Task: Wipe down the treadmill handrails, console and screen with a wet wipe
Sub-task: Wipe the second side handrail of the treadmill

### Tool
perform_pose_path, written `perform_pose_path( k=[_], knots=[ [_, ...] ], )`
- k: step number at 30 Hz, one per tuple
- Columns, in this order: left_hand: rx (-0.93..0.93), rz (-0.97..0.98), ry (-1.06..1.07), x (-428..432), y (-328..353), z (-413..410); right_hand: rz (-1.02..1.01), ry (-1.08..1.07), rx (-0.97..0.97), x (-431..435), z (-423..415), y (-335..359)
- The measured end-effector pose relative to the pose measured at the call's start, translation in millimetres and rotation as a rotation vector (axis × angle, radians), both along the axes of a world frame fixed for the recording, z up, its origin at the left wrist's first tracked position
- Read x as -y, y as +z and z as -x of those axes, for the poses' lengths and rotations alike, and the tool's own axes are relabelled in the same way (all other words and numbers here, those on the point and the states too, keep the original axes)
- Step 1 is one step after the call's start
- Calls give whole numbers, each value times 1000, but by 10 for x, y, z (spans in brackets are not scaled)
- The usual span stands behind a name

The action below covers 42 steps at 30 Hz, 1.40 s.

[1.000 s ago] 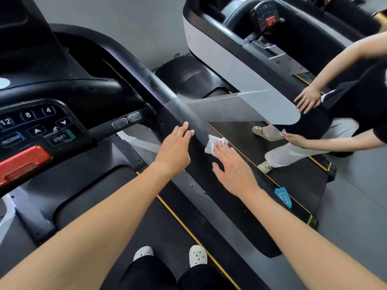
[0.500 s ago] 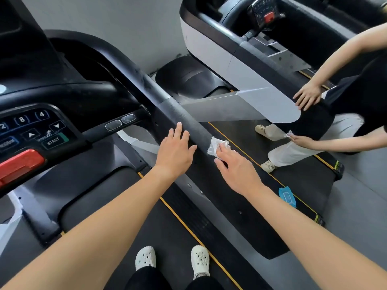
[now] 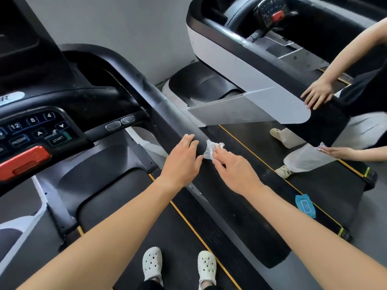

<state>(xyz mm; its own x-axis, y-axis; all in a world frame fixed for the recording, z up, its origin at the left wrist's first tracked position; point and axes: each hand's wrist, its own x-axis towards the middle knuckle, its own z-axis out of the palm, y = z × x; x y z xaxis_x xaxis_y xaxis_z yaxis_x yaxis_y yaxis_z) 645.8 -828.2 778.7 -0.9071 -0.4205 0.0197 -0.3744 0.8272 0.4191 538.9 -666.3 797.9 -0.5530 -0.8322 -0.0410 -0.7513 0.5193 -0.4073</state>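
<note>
The right hand (image 3: 236, 170) presses the wet wipe (image 3: 211, 151) on the handrail's (image 3: 167, 107) top edge, fingers straight, to rub it. The left hand (image 3: 182, 162) lies flat beside it, probably for balance.

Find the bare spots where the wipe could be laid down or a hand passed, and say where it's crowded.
Free: the handrail from the right hand to its near end; the belt between the motor cover and the shoes. Crowded: around the left hand and the wipe, and the console with its keys.
</note>
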Motion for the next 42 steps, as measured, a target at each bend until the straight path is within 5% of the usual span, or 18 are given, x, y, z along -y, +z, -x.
perform_pose_path(
  k=[23,32,38,42],
  knots=[
    [166,-11,157,-287,115,115,307,-47,147,277,433,-241],
    [153,-48,180,-300,75,102,237,-3,154,151,471,-234],
    [165,-17,166,-290,100,134,133,5,443,565,497,-77],
    [169,-18,172,-288,92,123,117,44,450,304,588,-123]
  ],
)
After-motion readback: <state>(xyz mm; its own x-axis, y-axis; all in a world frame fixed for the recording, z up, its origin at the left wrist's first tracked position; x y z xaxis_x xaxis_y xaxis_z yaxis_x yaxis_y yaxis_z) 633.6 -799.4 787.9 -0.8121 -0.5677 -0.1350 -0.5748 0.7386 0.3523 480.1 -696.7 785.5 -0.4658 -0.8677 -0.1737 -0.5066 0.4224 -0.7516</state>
